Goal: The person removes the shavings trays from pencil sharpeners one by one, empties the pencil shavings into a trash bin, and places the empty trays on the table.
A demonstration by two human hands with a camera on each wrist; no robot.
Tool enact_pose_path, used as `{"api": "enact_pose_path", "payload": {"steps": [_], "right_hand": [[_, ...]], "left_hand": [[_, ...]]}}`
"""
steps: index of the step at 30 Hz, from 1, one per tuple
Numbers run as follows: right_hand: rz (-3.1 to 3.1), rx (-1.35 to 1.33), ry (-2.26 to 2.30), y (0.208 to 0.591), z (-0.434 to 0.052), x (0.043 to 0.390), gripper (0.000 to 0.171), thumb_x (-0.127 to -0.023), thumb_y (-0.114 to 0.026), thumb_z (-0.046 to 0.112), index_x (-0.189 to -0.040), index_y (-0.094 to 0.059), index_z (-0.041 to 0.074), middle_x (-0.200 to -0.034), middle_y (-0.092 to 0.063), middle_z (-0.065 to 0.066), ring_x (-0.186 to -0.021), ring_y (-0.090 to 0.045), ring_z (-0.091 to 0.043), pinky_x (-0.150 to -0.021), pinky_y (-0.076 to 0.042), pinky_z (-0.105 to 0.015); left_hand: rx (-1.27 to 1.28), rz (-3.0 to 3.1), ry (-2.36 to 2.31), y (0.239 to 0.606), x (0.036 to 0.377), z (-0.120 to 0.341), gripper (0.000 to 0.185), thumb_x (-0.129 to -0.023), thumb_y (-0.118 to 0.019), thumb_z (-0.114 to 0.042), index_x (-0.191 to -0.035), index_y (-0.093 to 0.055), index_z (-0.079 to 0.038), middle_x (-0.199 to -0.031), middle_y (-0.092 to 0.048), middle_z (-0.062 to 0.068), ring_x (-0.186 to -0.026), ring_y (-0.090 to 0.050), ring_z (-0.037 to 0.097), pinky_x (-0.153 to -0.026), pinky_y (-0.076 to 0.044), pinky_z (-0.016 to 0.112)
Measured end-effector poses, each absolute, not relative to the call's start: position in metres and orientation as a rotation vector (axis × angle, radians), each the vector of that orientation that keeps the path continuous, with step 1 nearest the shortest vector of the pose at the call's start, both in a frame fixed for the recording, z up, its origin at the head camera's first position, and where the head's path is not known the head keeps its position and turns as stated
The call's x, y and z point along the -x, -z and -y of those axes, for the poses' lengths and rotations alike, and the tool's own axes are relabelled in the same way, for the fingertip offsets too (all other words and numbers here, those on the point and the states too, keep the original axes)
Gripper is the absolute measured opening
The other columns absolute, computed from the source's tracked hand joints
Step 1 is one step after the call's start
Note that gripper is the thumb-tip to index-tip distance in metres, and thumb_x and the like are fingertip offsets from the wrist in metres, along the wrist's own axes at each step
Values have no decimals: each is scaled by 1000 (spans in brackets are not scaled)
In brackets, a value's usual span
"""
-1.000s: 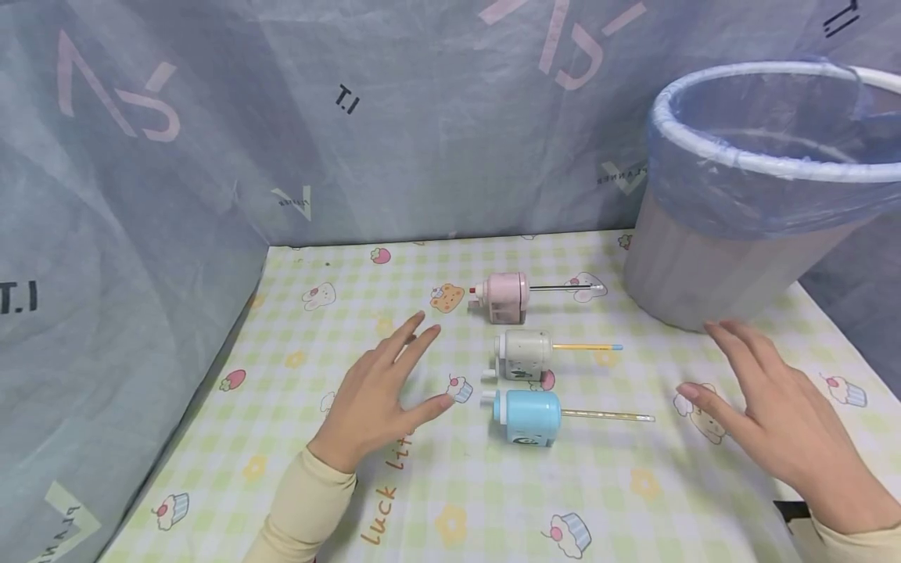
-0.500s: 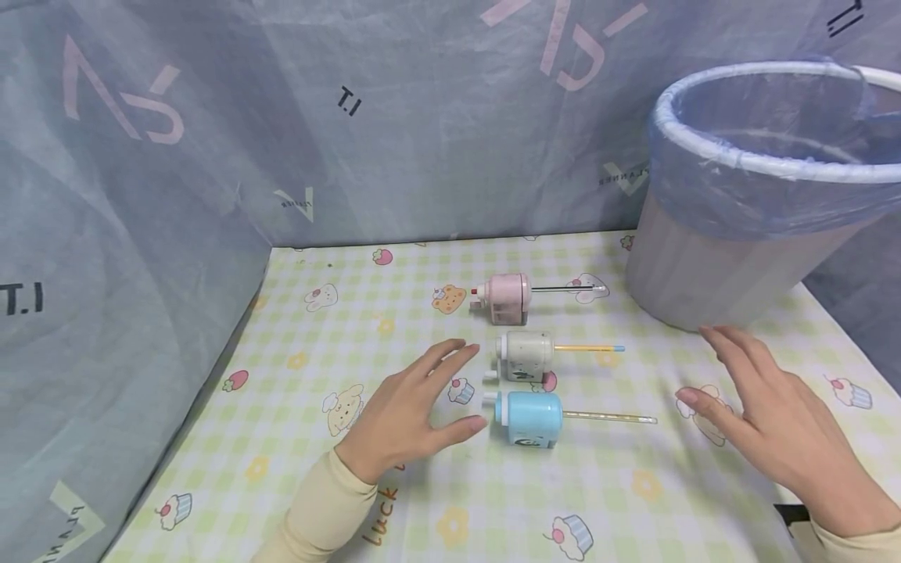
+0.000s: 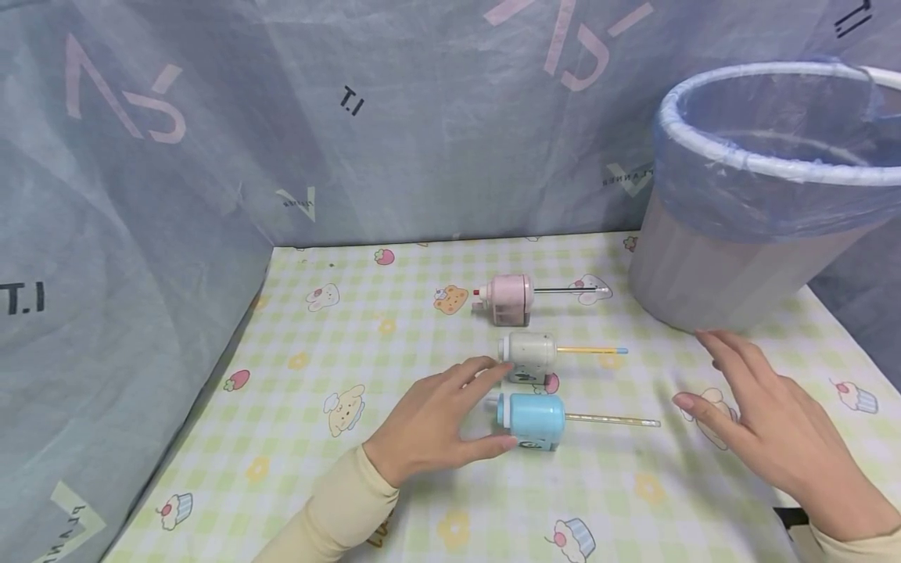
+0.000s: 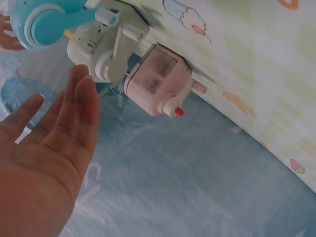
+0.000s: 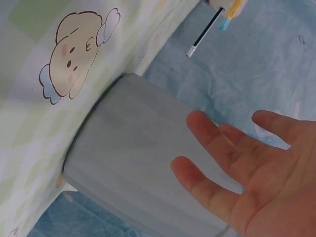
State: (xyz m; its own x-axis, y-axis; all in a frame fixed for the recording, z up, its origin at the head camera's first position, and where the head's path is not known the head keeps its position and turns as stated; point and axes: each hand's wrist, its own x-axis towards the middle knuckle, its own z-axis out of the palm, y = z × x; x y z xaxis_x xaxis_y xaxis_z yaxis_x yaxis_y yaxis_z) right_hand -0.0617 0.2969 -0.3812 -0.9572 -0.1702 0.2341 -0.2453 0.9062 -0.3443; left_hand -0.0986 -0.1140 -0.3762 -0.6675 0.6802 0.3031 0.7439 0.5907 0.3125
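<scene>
Three crank pencil sharpeners stand in a column on the table, each with a pencil sticking out to the right. The blue sharpener (image 3: pixel 536 416) is nearest, the cream sharpener (image 3: pixel 533 353) in the middle, the pink sharpener (image 3: pixel 511 297) farthest. My left hand (image 3: pixel 443 418) reaches to the left end of the blue sharpener, thumb and fingers spread around its crank side and holding nothing. In the left wrist view its fingers (image 4: pixel 86 106) are apart, below the cream sharpener. My right hand (image 3: pixel 781 422) hovers right of the pencils, fingers loosely spread with nothing in them.
A grey bin (image 3: pixel 718 274) lined with a blue plastic bag stands at the back right, just beyond my right hand. A checked, cartoon-printed tablecloth (image 3: pixel 296 438) covers the table. Blue-grey fabric (image 3: pixel 436 141) hangs behind and on the left.
My left hand has moved right, from left of the sharpeners up to the blue one's crank end. The right hand has barely shifted. The sharpeners stay in place.
</scene>
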Motion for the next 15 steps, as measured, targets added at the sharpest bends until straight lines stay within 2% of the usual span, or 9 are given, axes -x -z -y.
{"api": "enact_pose_path", "payload": {"steps": [7,11,15], "right_hand": [[2892,-327,-531,383,-295,61,88,-102,-73,44,-168,-29,6,-158,-40,-28,-69,-60,-15,-61,-50,-46],[2900,-329,-521,383,-294,61,88,-102,-73,45,-168,-29,6,-157,-41,-27,-66,-55,-10,-59,-46,-39],[2901,-329,-514,384,-293,62,88,-102,-73,46,-168,-30,7,-157,-41,-26,-68,-57,-12,-61,-49,-45]], "left_hand": [[1236,2691,593,379,100,105,77,-96,-72,-62,-155,-55,-16,-147,-60,4,-111,-72,22,-89,-60,39],[1245,2709,548,382,102,101,78,-95,-72,-63,-155,-56,-15,-146,-61,5,-110,-73,22,-88,-60,39],[1259,2717,520,385,103,97,78,-94,-73,-64,-154,-57,-16,-143,-62,6,-105,-73,21,-85,-60,38]]}}
